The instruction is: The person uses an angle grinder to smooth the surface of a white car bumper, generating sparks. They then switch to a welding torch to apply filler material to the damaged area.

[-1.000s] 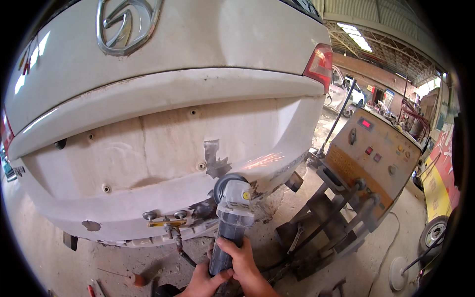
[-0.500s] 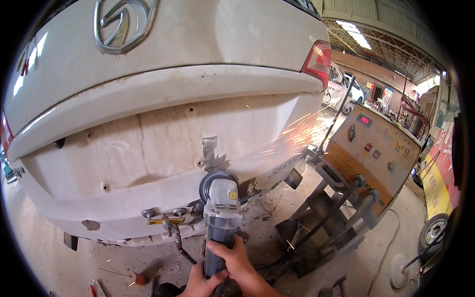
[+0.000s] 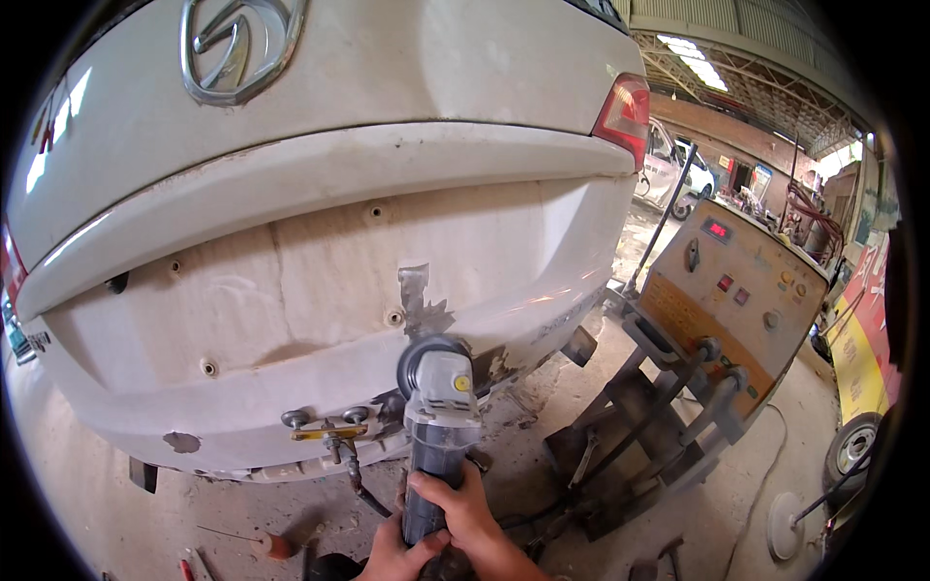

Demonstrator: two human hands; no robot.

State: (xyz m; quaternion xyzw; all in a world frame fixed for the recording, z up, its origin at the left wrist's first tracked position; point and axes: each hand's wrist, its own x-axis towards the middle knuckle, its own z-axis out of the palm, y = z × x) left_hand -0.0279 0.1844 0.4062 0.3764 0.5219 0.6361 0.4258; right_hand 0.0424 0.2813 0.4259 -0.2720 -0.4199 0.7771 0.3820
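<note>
Both of my hands grip an angle grinder (image 3: 444, 378) with a grey head and dark body. My right hand (image 3: 465, 508) wraps the body from the right, its thumb lying across the top. Lower down, my left hand (image 3: 399, 552) closes round the rear of the body. The round disc end sits at the lower back of a white vehicle (image 3: 242, 300), just below a sanded grey patch (image 3: 414, 290). Whether the disc touches the panel is hidden behind the grinder head. A few faint spark streaks show to its right.
Left of the grinder, a brass-coloured bar clamp (image 3: 326, 433) with a cable hangs on the bumper. A wheeled machine with a control panel (image 3: 727, 300) stands to the right. Tools, an orange-brown round object (image 3: 276, 547) and a cable (image 3: 760, 465) lie on the floor.
The bright spray of sparks to the right has faded to a few streaks. The grinder and both hands sit slightly further right in view, with the same grip.
</note>
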